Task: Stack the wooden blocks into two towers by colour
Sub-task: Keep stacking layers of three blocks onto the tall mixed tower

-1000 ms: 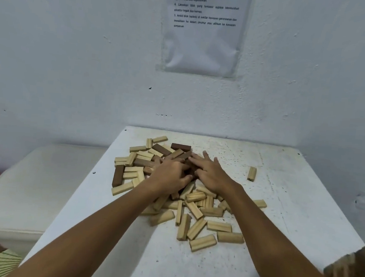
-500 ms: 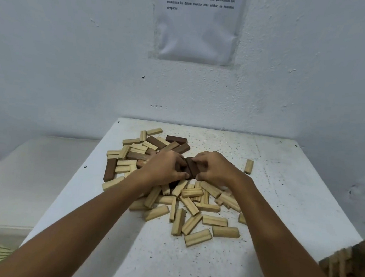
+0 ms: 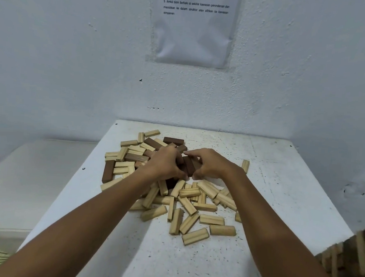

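Nearest, at the right edge: part of a stacked block structure [image 3: 350, 254], mixed light and dark, blurred. Both forearms reach in from the near edge over the white tabletop [image 3: 292, 189].

Light blocks [image 3: 195, 236] lie scattered flat on the near side of the pile, at all angles, some overlapping. One light block [image 3: 245, 166] sits alone to the right, apart from the pile.

Mid-pile: left hand [image 3: 166, 165] and right hand [image 3: 210, 165] meet, thumbs almost touching at the near side. Both are curled around a small bunch of dark blocks [image 3: 189, 166] held between them, fingers over the top. Count of blocks in the grip is unclear, partly hidden by the fingers.

Left of the hands: more light blocks mixed with dark ones, one long dark block [image 3: 107, 174] lying flat at the left edge of the pile. Far side of the pile: another dark block [image 3: 173, 140] and a few light ones.

No towers are standing on the tabletop yet.

Far: white wall with a printed sheet [image 3: 194, 26] taped up.
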`<state>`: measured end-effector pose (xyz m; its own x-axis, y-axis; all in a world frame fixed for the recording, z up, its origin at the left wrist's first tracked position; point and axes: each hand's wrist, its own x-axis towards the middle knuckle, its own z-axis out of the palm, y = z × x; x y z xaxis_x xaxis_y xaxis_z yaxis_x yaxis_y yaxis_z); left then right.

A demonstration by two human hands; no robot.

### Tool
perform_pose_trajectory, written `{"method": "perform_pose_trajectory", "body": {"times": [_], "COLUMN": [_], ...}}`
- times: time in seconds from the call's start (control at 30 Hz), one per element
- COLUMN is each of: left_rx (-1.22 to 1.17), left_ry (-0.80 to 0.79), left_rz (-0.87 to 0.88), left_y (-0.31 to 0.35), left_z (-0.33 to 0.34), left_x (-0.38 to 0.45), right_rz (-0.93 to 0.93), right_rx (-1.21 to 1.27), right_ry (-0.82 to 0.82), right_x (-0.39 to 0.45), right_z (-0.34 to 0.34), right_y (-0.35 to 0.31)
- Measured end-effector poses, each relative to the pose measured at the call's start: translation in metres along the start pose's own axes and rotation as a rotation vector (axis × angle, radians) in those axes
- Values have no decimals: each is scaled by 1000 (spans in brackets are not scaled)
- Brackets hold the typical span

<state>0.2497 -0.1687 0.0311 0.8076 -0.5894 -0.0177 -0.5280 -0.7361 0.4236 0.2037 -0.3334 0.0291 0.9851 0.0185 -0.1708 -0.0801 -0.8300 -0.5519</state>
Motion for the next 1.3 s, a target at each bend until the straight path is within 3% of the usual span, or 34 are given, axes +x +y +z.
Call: {"method": "perform_pose_trajectory", "body": {"times": [0.43, 0.67, 1.13, 1.3], "left_rx": [-167, -172, -196, -213], "left_ry": [48, 172, 168, 97], "left_rz": [29, 161, 343, 288], "left_y": [1, 2, -7, -10], "left_z": [5, -3, 12, 28], "left_x": [-5, -20, -186, -229], "right_rz": [15, 3, -206, -228], "right_rx": [-50, -51, -101, -114], "right_ry": [263, 486, 228, 94], "right_x": [-15, -44, -182, -215], "right_z": [12, 17, 65, 87], "right_y": [9, -6, -49, -51]}}
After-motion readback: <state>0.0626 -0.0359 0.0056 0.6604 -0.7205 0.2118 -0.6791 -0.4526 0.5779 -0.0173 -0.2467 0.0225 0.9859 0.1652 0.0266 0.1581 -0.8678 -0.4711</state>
